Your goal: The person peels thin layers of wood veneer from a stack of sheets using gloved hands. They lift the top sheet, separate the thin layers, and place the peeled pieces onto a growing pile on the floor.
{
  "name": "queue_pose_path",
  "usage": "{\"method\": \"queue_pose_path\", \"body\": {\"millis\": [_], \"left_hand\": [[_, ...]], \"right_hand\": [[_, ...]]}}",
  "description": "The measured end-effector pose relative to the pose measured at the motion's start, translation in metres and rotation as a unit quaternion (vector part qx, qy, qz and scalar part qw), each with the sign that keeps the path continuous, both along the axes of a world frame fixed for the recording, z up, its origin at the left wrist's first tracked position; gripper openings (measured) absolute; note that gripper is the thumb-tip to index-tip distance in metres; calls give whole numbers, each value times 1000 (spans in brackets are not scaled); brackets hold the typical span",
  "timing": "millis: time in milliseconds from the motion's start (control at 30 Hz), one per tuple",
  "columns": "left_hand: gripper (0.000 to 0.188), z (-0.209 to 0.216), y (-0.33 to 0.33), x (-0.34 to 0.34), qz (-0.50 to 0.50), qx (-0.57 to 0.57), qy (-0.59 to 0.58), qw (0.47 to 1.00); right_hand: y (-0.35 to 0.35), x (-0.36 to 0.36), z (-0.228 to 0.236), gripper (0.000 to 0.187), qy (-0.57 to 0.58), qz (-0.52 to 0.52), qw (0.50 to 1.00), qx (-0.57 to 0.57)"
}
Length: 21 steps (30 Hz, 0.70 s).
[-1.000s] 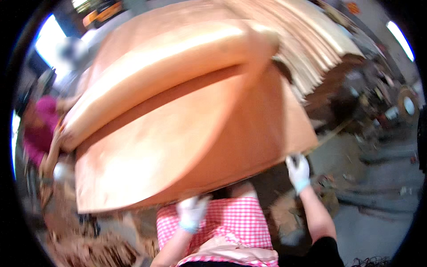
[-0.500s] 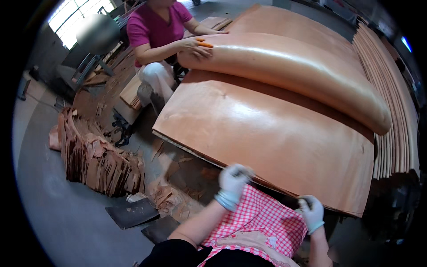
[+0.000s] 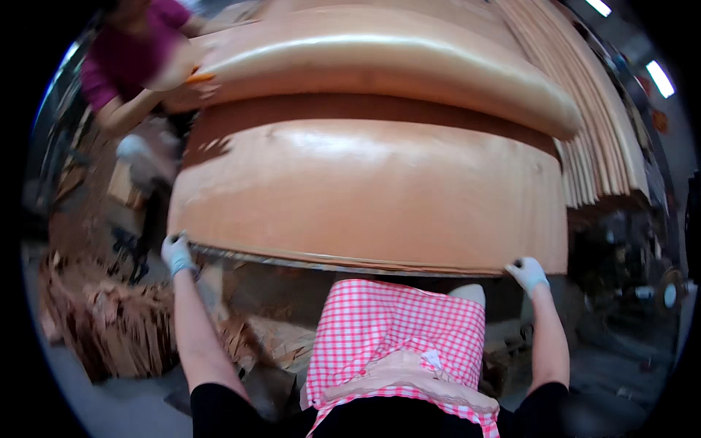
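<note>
A wide stack of orange-brown wood veneer sheets point(image 3: 380, 201) spreads in front of me, its near edge bowed by the lens. My left hand point(image 3: 177, 255), in a white glove, pinches the sheets' near left corner. On the near edge, close to the right corner, my right hand point(image 3: 529, 275) has its gloved fingers bent round the rim. How many sheets each hand grips is hidden. Farther back, a glossy veneer sheet point(image 3: 394, 69) is folded over in a thick roll across the stack. A co-worker's hand point(image 3: 201, 77) with an orange fingertip lies at its left end, blurred.
The co-worker in a purple top point(image 3: 131, 55) is at the far left. Torn veneer scraps point(image 3: 109, 328) stand bundled on the floor at left. Layered wavy sheets point(image 3: 584, 131) rise at the right. My pink checked apron point(image 3: 398, 328) hangs just below the near edge.
My left hand has moved from the middle of the near edge out to its left corner. My right hand stays near the right end. The view has turned, shifting the stack left and upward.
</note>
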<state>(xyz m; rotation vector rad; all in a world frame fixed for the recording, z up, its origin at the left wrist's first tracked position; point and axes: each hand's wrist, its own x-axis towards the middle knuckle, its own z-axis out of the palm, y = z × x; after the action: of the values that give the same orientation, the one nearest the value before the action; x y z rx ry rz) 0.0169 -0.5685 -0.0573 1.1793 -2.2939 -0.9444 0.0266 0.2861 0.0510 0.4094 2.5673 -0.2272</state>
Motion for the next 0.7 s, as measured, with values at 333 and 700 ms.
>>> {"method": "queue_pose_path", "body": {"millis": [333, 700], "left_hand": [[73, 44, 291, -36, -233, -189, 7, 954], [105, 55, 580, -10, -561, -179, -111, 801]], "right_hand": [[14, -10, -30, 47, -40, -1, 999, -35], [85, 12, -10, 30, 10, -9, 995, -98]]}}
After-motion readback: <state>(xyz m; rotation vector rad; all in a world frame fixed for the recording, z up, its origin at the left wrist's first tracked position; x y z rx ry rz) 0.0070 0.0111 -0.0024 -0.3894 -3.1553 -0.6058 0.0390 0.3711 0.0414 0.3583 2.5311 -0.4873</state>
